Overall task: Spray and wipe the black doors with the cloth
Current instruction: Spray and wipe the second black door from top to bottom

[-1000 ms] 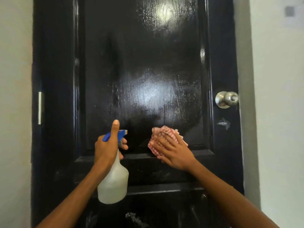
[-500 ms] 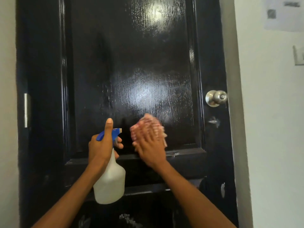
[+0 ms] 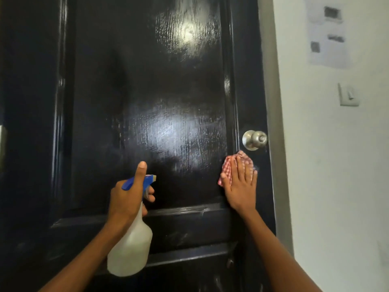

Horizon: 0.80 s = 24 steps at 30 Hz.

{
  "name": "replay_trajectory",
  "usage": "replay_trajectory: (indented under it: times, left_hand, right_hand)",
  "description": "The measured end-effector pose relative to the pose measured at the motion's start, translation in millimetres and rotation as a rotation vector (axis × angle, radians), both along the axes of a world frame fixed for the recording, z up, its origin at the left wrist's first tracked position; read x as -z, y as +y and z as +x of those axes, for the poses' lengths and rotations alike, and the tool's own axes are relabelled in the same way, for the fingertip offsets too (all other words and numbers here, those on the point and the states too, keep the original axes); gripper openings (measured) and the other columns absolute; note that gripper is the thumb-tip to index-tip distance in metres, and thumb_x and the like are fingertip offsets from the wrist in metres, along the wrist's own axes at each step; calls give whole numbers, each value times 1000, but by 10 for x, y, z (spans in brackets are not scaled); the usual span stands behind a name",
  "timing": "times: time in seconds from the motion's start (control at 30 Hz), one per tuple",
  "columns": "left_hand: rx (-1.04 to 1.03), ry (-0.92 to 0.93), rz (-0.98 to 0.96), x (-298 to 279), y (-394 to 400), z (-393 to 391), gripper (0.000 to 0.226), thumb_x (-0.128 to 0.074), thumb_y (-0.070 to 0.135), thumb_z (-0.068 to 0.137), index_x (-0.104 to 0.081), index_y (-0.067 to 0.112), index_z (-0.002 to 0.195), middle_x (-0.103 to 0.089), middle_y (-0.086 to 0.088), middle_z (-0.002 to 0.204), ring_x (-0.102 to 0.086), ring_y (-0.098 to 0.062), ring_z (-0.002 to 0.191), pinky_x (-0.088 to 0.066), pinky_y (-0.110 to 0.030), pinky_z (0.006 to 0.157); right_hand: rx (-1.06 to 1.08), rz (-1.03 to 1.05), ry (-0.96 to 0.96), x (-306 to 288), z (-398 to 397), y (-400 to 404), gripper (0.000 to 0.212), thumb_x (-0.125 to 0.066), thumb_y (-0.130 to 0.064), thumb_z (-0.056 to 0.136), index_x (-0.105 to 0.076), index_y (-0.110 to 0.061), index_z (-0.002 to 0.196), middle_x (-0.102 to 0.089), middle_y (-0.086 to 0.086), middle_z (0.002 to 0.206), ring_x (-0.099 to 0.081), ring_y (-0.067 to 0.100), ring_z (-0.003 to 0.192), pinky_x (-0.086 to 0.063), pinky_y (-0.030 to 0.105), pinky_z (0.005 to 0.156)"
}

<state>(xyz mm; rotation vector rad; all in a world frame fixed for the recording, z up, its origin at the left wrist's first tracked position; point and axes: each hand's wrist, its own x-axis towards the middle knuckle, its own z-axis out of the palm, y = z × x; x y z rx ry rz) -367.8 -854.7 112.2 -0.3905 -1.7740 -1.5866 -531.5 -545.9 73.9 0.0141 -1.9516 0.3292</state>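
Since a moment ago my right hand (image 3: 242, 186) has slid the cloth (image 3: 228, 165) rightward off the middle panel, and it now sits on the right-hand upright strip of the black door (image 3: 147, 91), just below the round metal knob (image 3: 254, 140). My fingers (image 3: 245, 169) lie straight and flat on the red-and-white checked cloth, pointing up, pressing it against the wood; the cloth shows above and to the left of them.

My left hand (image 3: 126, 199) grips the neck of the spray bottle (image 3: 130, 245), thumb stuck straight up, one finger curled round the trigger. That bottle hangs upright, its long axis vertical, the pale body below my fist and the blue nozzle pointing right and toward the door, in front of the ledge under the panel.

Glossy streaks shine on the panel. To the right, on the white wall, are a light switch (image 3: 348, 95) and a blurred paper sheet (image 3: 329, 32).
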Motion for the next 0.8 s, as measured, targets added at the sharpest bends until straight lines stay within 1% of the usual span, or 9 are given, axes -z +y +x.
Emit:
replay_trajectory:
  times: [0.1,0.27,0.37,0.43,0.53,0.6,0.7,0.73,0.8]
  left_hand:
    - [41,10,-22,-78,260,-39,68,-43,67,88,-74,8,75,-67,-15,61,-59,-27,47,-47,-33,45]
    - [105,26,-13,-233,663,-206,77,-43,73,83,-76,4,78,-67,-13,58,-60,-33,50,-48,-36,47]
    - [119,-3,-23,-211,859,-300,79,-42,74,83,-76,3,78,-67,-13,57,-60,-32,48,-48,-35,46]
    - [141,-20,-19,-167,970,-327,76,-42,73,83,-77,5,78,-67,-13,58,-61,-27,48,-47,-34,44]
    - [182,-31,-42,-93,1117,-360,71,-43,69,87,-77,7,78,-68,-13,59,-62,-23,48,-49,-33,43]
    - [199,-37,-65,-74,1218,-387,73,-43,68,89,-76,4,78,-68,-14,60,-63,-24,49,-50,-32,44]
    - [204,-40,-74,-91,1360,-451,74,-42,69,89,-76,3,80,-69,-14,62,-66,-29,55,-51,-33,45]
    - [198,-39,-69,-105,1386,-475,75,-42,68,90,-75,3,79,-69,-14,61,-67,-31,56,-51,-34,45]
    - [187,-45,-59,-103,1414,-507,77,-41,69,91,-73,1,74,-69,-14,60,-64,-31,52,-51,-34,46]
  right_hand:
    - [-20,5,-1,-80,-49,40,68,-22,-53,104,-12,-23,164,0,0,171,6,26,158,-3,55,126]
    - [-14,57,75,-571,-153,151,65,-21,-52,107,-10,-23,163,-4,1,171,5,23,158,-8,52,126]
    - [-40,159,74,-293,-104,339,64,-24,-52,107,-15,-23,163,-7,-3,171,3,21,158,-1,49,127]
    - [-66,62,39,63,-49,519,65,-21,-56,105,-11,-28,163,-4,-6,171,1,20,158,4,43,127]
    - [-75,-222,-19,293,-26,698,69,-9,-61,101,4,-30,161,1,-2,172,5,17,158,4,41,128]
    - [-67,-315,-13,22,-46,705,70,-7,-59,101,8,-26,161,6,2,172,11,18,157,7,42,128]
    - [-62,-380,36,-563,-88,646,66,-15,-50,108,0,-18,164,2,6,172,7,22,158,7,44,127]
    - [-62,-390,49,-657,-103,646,65,-17,-48,109,-1,-17,163,1,7,171,6,22,158,7,44,127]
    - [-39,-348,55,-549,-128,661,67,-12,-51,107,3,-18,163,3,6,171,7,22,158,5,46,128]
